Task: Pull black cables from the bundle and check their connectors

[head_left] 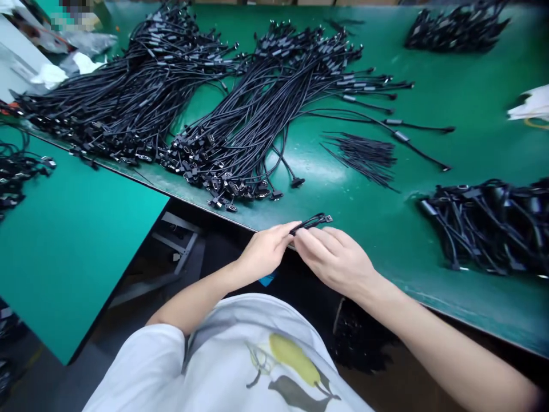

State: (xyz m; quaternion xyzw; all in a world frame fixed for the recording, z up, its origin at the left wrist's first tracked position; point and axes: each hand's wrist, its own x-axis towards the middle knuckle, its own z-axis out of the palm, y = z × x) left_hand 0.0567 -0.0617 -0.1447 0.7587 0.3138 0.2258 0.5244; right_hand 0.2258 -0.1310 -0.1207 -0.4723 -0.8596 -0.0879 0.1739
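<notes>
looped black cable [315,220] sits between the two hands, just above the near edge of the green worktop [381,220]. its long axis runs from the fingers of the left hand [266,250] out to the right and slightly away from the body, and the metal-tipped connector [329,218] stands free at the far end, beyond the fingers of the right hand [337,257]. both hands touch or nearly touch the loop, so neither is clearly nearer: the left has the body-side end pinched, thumb and fingers narrow around it, while the right is curled close on the body side of the strands. whether the right fingers grip the cable itself or something thin around it cannot be told, as the knuckles hide the contact.

past the hands, up and to the right, a bunch of thin black ties [369,153] lies loose on the worktop. a heap of straight cables [274,103] spreads directly ahead, and a row of bundled cables [493,226] lies well apart, off to the right.
</notes>
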